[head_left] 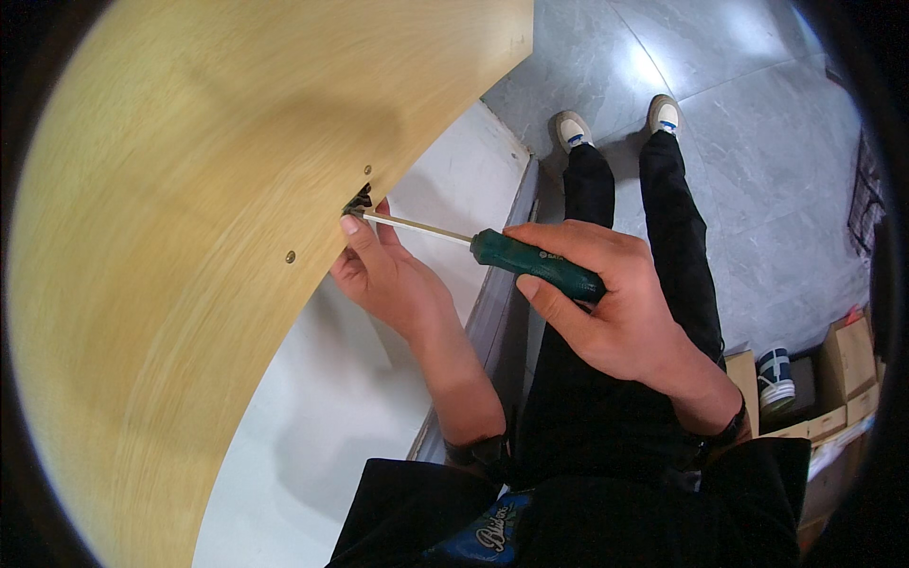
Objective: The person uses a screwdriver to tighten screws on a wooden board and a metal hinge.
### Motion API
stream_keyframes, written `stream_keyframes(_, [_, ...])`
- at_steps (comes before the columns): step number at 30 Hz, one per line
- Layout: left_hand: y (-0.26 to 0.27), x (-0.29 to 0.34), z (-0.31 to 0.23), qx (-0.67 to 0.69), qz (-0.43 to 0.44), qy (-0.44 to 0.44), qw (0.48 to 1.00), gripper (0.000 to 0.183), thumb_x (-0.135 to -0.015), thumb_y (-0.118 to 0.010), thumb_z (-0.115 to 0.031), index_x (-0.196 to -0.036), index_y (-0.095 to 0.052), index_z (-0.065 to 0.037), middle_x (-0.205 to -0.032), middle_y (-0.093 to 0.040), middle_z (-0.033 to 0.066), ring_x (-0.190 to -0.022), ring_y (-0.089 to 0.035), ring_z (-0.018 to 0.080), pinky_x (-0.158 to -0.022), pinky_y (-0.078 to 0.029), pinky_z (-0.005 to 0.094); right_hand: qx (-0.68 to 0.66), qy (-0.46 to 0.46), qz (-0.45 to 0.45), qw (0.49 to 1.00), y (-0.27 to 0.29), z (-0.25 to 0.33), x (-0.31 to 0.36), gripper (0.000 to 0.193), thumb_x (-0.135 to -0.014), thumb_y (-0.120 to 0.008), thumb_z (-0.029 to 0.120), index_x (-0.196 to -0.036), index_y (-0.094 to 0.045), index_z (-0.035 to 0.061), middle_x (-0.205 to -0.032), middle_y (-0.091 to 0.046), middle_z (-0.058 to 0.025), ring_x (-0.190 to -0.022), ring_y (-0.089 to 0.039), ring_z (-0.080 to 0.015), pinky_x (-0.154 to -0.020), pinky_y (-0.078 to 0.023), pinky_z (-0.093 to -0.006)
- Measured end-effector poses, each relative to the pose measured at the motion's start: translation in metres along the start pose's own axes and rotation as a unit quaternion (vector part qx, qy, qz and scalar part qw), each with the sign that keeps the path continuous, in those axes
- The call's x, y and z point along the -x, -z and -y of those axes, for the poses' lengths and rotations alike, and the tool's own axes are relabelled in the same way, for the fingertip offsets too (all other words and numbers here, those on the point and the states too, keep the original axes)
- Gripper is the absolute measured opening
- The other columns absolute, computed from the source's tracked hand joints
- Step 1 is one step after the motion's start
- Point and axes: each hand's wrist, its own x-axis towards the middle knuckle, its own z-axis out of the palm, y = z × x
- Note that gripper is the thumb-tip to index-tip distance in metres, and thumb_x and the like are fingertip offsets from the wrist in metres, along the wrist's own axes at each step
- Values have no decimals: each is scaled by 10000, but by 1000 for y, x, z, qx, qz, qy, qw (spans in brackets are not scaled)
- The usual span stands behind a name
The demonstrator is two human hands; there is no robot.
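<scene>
My right hand [611, 293] is wrapped round the dark green handle of a screwdriver [535, 265]. Its long metal shaft points left to a small black fitting [358, 201] at the edge of a light wood panel [189, 189]. My left hand [398, 289] pinches the fitting by that edge, its thumb up against the screwdriver's tip and its other fingers partly behind the panel. How the tip sits in the fitting is too small to tell. Two small brass-coloured round pieces [291, 257] are set in the panel's face near the fitting.
A white surface [322, 407] lies beyond the panel's edge, bordered by a grey strip [502, 322]. My legs and shoes [574, 131] stand on grey floor tiles [757, 180]. At the lower right are cardboard boxes [846, 364] and a dark-and-white tub [775, 381].
</scene>
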Motion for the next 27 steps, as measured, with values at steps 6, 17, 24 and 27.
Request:
stream_keyframes(6, [-1, 4, -1, -5, 0, -1, 1000, 208, -933, -495, -161, -1075, -489, -10, -1104, -573, 123, -1023, -561, 205, -886, -473, 376, 56, 22, 4, 998, 0, 2, 2, 298, -748, -633, 23, -1040, -592, -23, -648, -522, -132, -532, -530, -247, -497, -421, -310])
stream_keyframes(17, [-4, 6, -15, 19, 6, 29, 999, 313, -960, -429, -220, -1166, -387, 11, -1191, -500, 161, -1088, -519, 234, -977, -401, 388, -300, -384, 142, 861, 22, 18, -20, 276, -896, -525, 238, -967, -542, -28, -589, -461, -12, -412, -366, -55, -362, -266, -187])
stream_keyframes(24, [1, 9, -11, -20, 15, 46, 999, 386, -955, -443, -327, -1170, -383, -12, -1213, -504, 144, -1125, -506, 229, -994, -370, 374, 357, 258, -42, 897, 10, 23, -6, 143, -788, -571, 61, -914, -587, -5, -807, -539, -132, -618, -577, -265, -523, -448, -296])
stream_keyframes(27, [-3, 8, -12, -14, -6, 49, 999, 361, -959, -437, -315, -1126, -394, 2, -1196, -511, 168, -1128, -511, 235, -994, -378, 369, 181, 26, 11, 983, 4, 16, -10, 139, -807, -584, 101, -889, -590, -11, -764, -548, -120, -590, -573, -261, -512, -439, -298])
